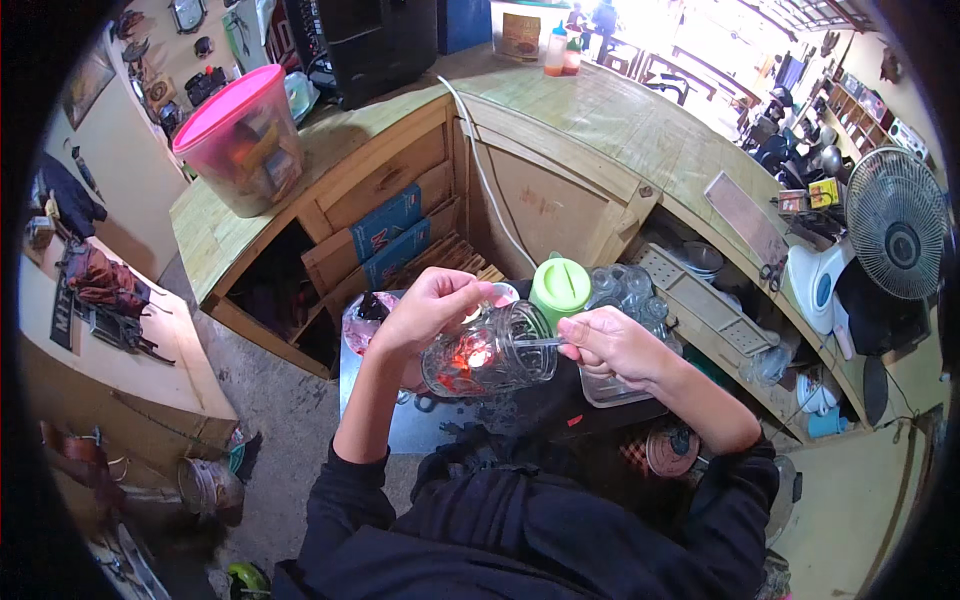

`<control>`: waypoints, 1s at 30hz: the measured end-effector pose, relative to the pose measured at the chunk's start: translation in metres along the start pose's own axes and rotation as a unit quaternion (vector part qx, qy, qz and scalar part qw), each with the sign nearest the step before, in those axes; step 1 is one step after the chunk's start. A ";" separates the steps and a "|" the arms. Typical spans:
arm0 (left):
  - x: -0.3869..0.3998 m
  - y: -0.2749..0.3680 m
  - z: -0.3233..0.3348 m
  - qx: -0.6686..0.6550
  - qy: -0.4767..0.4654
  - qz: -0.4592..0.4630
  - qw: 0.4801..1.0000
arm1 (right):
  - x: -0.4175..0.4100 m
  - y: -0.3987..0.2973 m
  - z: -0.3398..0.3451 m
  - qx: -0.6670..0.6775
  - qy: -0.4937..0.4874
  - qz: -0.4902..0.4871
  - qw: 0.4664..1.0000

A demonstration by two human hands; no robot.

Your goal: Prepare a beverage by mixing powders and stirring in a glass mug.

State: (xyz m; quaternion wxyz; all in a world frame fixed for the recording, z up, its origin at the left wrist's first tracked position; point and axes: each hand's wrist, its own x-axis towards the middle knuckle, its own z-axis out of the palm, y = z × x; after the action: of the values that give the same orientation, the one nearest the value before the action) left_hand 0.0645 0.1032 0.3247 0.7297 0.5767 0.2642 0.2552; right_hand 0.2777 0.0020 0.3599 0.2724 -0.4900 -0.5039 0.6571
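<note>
My left hand (429,311) holds a clear glass mug (487,352), tipped on its side with its mouth towards the right. Red and orange patches and a bright glint show through the glass; whether they are contents or reflections I cannot tell. Pinched in my right hand (616,346) is a slim metallic or clear handle (538,342) that reaches into the mug's mouth; its far end is hard to make out. Behind the mug stands a green-lidded container (561,286). Several clear glasses (634,289) crowd beside it, and a clear plastic tray (611,394) lies beneath my right hand.
Beyond the low table (450,431) curves a wooden counter (555,112). On it are a pink-lidded tub (244,150), sauce bottles (556,52), scissors (771,276) and an electric fan (900,232). A white cable (487,169) hangs down. Shelves at right hold a perforated rack (701,296).
</note>
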 end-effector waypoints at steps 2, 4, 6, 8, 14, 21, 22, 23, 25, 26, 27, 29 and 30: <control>-0.001 -0.002 -0.003 0.010 0.008 0.006 1.000 | 0.001 0.008 -0.006 0.053 -0.016 0.018 0.998; -0.004 0.001 0.003 0.043 0.007 -0.006 0.999 | 0.000 0.008 -0.006 -0.112 -0.045 -0.113 0.986; -0.005 0.000 0.008 0.093 -0.003 -0.019 0.995 | -0.005 -0.002 -0.006 -0.310 -0.095 -0.222 0.919; -0.005 -0.003 0.007 0.098 -0.025 -0.010 0.995 | -0.005 -0.005 -0.003 -0.350 -0.109 -0.242 0.898; -0.005 0.000 0.013 0.127 -0.004 0.046 0.991 | 0.004 0.006 0.003 -0.121 0.002 0.009 0.993; 0.001 -0.001 0.010 0.121 -0.024 0.009 0.992 | 0.017 0.024 -0.009 -0.231 -0.071 -0.201 0.949; 0.001 -0.003 0.009 0.098 -0.037 -0.012 0.994 | 0.016 0.020 -0.011 -0.259 -0.097 -0.227 0.934; 0.002 -0.003 0.009 0.098 -0.037 -0.013 0.994 | 0.015 0.015 -0.013 -0.288 -0.122 -0.252 0.916; 0.002 -0.003 0.011 0.041 -0.045 -0.060 0.996 | 0.014 0.006 -0.017 -0.306 -0.134 -0.243 0.911; 0.002 -0.005 0.011 0.041 -0.045 -0.060 0.996 | 0.014 0.004 -0.019 -0.345 -0.147 -0.247 0.893; 0.004 -0.007 0.011 0.023 -0.049 -0.066 0.996 | 0.013 0.001 -0.020 -0.385 -0.161 -0.251 0.874; 0.008 -0.011 0.010 0.006 -0.053 -0.071 0.996 | 0.009 -0.009 -0.014 -0.494 -0.123 -0.275 0.816; 0.011 -0.014 0.008 -0.014 -0.068 -0.087 0.994 | 0.009 -0.013 -0.011 -0.593 -0.084 -0.295 0.744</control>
State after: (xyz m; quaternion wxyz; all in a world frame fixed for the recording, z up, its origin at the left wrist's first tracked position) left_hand 0.0788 0.1020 0.3117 0.7734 0.5575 0.2591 0.1547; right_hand 0.2826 0.0178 0.3684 0.0639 -0.3223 -0.9323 0.1511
